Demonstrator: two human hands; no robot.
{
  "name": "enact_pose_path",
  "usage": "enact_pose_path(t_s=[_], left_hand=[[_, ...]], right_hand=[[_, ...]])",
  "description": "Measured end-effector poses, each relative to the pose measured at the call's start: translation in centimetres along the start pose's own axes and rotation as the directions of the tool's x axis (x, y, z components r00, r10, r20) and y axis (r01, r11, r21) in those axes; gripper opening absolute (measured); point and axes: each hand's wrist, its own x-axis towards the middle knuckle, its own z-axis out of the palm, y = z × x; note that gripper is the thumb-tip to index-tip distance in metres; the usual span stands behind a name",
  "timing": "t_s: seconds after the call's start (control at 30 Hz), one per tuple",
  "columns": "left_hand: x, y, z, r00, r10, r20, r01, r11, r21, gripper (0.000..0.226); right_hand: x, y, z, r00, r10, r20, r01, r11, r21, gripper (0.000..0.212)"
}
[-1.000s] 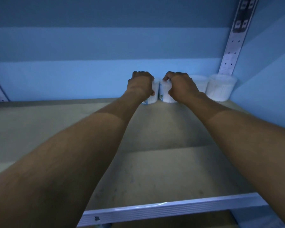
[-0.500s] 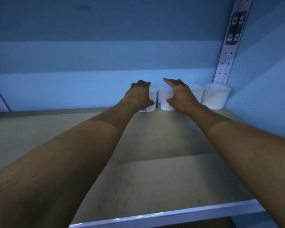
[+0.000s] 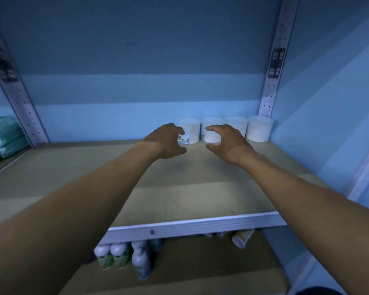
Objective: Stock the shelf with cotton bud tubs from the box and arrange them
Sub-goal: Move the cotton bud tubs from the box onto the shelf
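White plastic tubs of cotton buds stand in a row of four at the far edge of the shelf (image 3: 179, 194), against the blue back wall and close to the right corner. From left to right: the first tub (image 3: 191, 130), which carries a small printed label with a barcode low on its side, the second tub (image 3: 211, 129), the third tub (image 3: 237, 125) and the fourth tub (image 3: 260, 128), which sits just beside the perforated metal upright (image 3: 274, 71) on the right. The tubs stand upright and close together, neighbouring ones touching or nearly so.

Both bare arms reach in from the near side over the beige shelf board. The left hand (image 3: 166, 141) hangs in front of the first tub with fingers loosely curved and spread, holding nothing; its fingertips overlap the tub's left side in the view, and contact cannot be told. The right hand (image 3: 226, 141) hangs in front of the second and third tubs, likewise released, thumb and fingers curved apart in an empty cup shape.

A pale metal rail (image 3: 190, 226) runs along the near edge of the shelf. Below it, on the lower shelf, stand several white bottles (image 3: 119, 256) with green labels, and another bottle (image 3: 242, 238) lies tipped further right. On the far left, beyond the left upright (image 3: 19, 99), lie green soft packs (image 3: 2, 135).
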Motion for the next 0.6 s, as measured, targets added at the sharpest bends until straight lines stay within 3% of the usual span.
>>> enact_pose_path(t_s=[0.3,0.6], left_hand=[[-11.9,2.0,-1.9,0.993,0.087,-0.080,-0.090,0.995,-0.035,0.063],[-22.3,2.3,2.8,0.989,0.117,-0.095,-0.122,0.991,-0.051,0.061]], right_hand=[[-10.5,-5.2,-0.6,0.986,-0.144,-0.081,0.151,0.985,0.078,0.055],[-21.2,-8.1,1.5,0.988,-0.149,-0.031,0.152,0.979,0.140,0.054]])
